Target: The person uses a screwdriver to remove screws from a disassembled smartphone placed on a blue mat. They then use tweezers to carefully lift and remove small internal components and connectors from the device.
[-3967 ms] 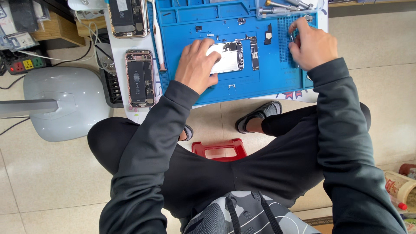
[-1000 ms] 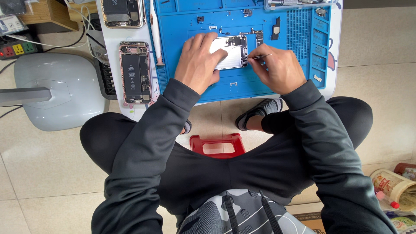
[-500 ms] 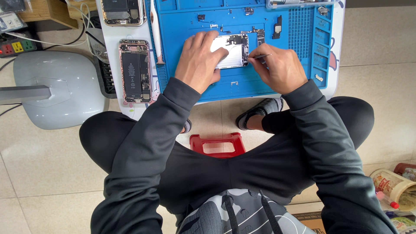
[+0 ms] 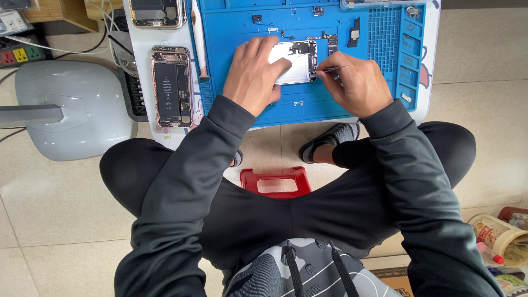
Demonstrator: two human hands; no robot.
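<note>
An opened phone body (image 4: 295, 61) with a silvery inside lies on the blue work mat (image 4: 324, 104). My left hand (image 4: 254, 74) rests flat on its left part and holds it down. My right hand (image 4: 355, 82) pinches thin metal tweezers (image 4: 330, 69), their tips at the phone's right edge. Small dark parts (image 4: 355, 32) lie on the mat beyond the phone.
Another opened phone (image 4: 171, 85) with its battery showing lies on the white table left of the mat, a third one (image 4: 157, 12) above it. A grey lamp base (image 4: 74, 107) stands on the floor at left. A red stool (image 4: 275, 181) sits under me.
My right hand came from the mat's right compartments to the phone with the tweezers. In the last second both hands stay nearly still on the phone.
</note>
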